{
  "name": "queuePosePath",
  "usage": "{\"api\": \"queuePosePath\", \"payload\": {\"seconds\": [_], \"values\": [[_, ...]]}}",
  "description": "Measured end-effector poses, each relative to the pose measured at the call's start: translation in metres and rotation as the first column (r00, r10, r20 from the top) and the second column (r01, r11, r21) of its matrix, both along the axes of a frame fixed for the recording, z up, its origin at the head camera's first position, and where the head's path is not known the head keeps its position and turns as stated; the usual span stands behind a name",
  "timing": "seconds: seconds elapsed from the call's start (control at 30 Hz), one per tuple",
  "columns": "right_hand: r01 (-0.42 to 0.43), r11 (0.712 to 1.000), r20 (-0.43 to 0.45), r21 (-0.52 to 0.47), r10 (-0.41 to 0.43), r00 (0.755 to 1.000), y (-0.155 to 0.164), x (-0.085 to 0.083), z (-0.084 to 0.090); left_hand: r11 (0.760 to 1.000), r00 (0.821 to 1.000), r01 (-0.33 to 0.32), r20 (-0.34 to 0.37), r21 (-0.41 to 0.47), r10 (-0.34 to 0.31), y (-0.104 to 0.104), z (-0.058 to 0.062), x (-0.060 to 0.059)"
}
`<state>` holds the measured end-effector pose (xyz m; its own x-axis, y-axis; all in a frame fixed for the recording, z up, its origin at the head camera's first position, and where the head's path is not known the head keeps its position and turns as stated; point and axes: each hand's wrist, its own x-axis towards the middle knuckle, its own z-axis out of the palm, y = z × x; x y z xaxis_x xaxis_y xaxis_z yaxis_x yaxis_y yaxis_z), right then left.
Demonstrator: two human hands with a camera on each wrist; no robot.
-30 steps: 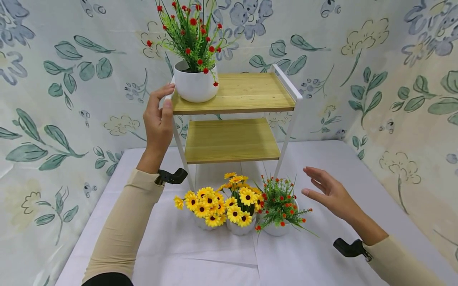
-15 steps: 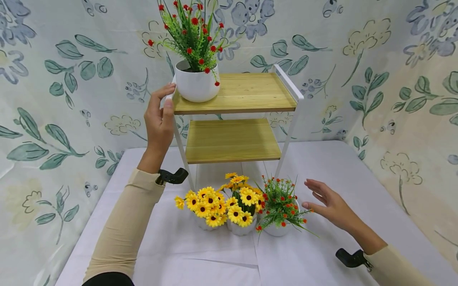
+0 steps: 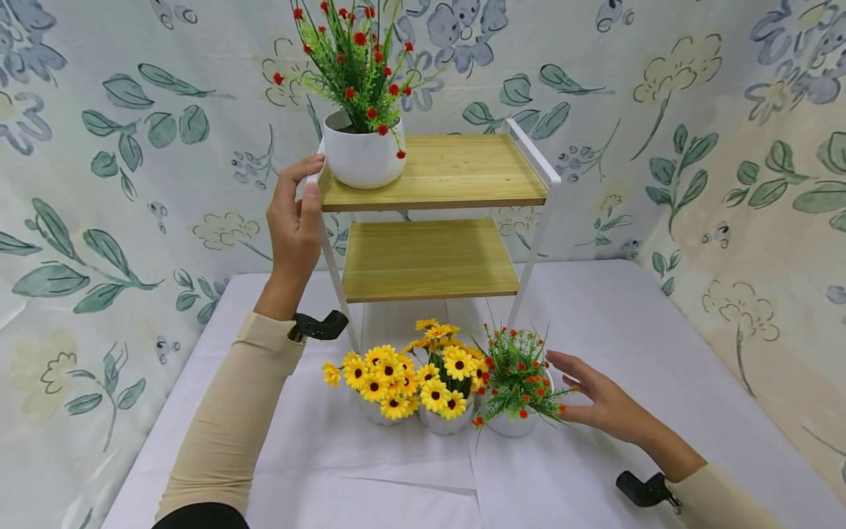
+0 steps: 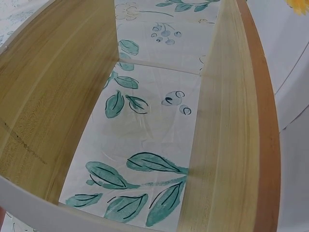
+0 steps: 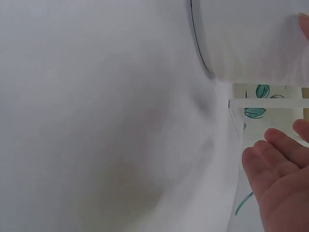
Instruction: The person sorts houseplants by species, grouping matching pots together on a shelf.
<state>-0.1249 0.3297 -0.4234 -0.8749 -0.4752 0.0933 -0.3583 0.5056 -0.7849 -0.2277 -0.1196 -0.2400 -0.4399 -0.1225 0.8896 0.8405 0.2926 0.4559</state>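
Note:
My left hand [image 3: 294, 228] grips the white left side rail of a two-tier wooden shelf stand [image 3: 476, 169], thumb in front. The left wrist view looks between its wooden boards [image 4: 231, 121]. On the top board, beside that hand, sits a tall red-flowered plant in a white pot [image 3: 363, 158]. My right hand [image 3: 608, 400] is beside a shorter red-flowered potted plant [image 3: 518, 375] on the table, fingers spread and partly bent around its right side. In the right wrist view, the white pot [image 5: 256, 43] is above my extended fingers [image 5: 270, 164]; whether the thumb touches it, I cannot tell.
Two pots of yellow flowers, one on the left [image 3: 380, 382] and one in the middle [image 3: 446, 375], stand in a row with the red-flowered one before the stand. A white cloth [image 3: 370, 485] covers the table. Floral-patterned fabric [image 3: 694, 147] hangs behind and at the sides.
My right hand has moved left and slightly down, up to the shorter red-flowered plant. The left hand keeps its grip on the stand, and the pots have not moved.

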Motion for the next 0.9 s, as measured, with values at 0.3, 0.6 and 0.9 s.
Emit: {"api": "queuePosePath", "payload": {"seconds": [0.3, 0.6, 0.9], "values": [[0.02, 1.0, 0.102, -0.018, -0.019, 0.995, -0.018, 0.001, -0.011, 1.0, 1.0, 0.01, -0.004, 0.006, -0.01, -0.001, -0.002, -0.001], [0.026, 1.0, 0.138, 0.012, -0.027, 0.99, -0.028, 0.0, -0.015, 1.0, 0.999, 0.002, -0.035, -0.003, -0.002, 0.0, -0.001, -0.002], [0.038, 0.996, 0.113, -0.084, -0.029, 0.993, -0.035, -0.001, -0.02, 1.0, 1.0, -0.004, -0.029, -0.009, 0.004, 0.0, -0.001, -0.001]]}}
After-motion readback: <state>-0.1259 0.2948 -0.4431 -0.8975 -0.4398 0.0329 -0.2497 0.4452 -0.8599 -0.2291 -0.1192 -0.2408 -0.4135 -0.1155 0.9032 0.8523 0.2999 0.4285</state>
